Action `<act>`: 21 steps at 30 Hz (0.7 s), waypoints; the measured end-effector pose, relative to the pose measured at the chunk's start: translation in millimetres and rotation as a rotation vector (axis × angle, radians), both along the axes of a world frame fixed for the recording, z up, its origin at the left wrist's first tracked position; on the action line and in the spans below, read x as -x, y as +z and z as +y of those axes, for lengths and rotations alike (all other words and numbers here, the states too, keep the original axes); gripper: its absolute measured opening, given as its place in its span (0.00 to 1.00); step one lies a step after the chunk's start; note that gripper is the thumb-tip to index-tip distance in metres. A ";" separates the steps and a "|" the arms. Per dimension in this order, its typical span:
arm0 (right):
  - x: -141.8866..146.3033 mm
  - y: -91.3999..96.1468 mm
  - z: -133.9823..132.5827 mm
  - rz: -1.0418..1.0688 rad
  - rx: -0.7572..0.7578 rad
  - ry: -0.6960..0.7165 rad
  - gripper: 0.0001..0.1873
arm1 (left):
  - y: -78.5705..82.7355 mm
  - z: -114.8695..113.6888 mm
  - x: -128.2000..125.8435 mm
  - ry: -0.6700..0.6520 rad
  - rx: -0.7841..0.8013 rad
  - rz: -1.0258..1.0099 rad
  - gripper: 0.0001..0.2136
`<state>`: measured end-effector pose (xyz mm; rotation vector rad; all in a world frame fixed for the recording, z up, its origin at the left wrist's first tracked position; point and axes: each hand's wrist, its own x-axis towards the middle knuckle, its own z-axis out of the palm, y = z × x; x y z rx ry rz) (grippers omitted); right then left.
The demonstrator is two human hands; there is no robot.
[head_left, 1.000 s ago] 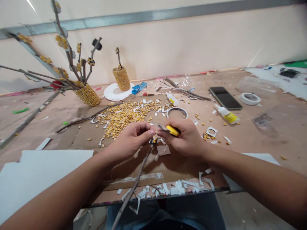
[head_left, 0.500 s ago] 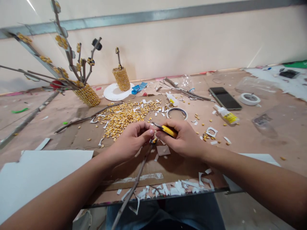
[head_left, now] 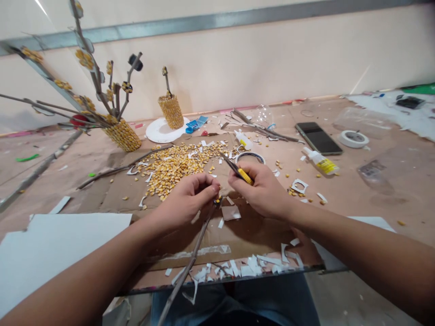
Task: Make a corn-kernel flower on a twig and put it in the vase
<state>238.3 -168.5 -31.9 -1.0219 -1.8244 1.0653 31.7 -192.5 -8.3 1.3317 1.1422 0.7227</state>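
My left hand (head_left: 190,199) is closed, thumb against fingers, at the upper end of a thin brown stick (head_left: 195,251). A small dark piece with yellow corn kernels (head_left: 218,199) sits at that end, partly hidden by the fingertips. The stick slants down past the table's front edge. My right hand (head_left: 267,190) is wrapped round a yellow-and-black tool with a dark pointed tip (head_left: 245,175); its kind is unclear. That tip points up and left, apart from the stick. Below the hands lies a small pale square (head_left: 231,213) on the cardboard (head_left: 190,240).
Loose corn kernels (head_left: 170,174) are heaped beyond my left hand. Behind stand a kernel-covered pot with branches (head_left: 124,136) and a smaller one (head_left: 171,112). To the right lie a phone (head_left: 318,137), a glue bottle (head_left: 322,161) and a tape roll (head_left: 354,139). Paper scraps (head_left: 249,267) line the front edge.
My right hand has drawn slightly to the right, away from my left hand, and the tool's tip has lifted off the stick's end. The left hand stays almost in place.
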 end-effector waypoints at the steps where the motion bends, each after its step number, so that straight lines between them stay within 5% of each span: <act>1: -1.4 1.1 0.9 -0.028 -0.056 -0.009 0.16 | -0.3 0.1 0.5 0.009 -0.002 -0.022 0.15; 8: -7.7 2.5 -1.3 -0.244 -0.256 0.084 0.31 | -1.3 0.7 2.8 0.057 0.065 -0.253 0.13; 21: -6.8 0.8 -1.0 -0.259 -0.322 0.021 0.32 | -3.9 -1.2 7.1 0.019 0.054 -0.316 0.12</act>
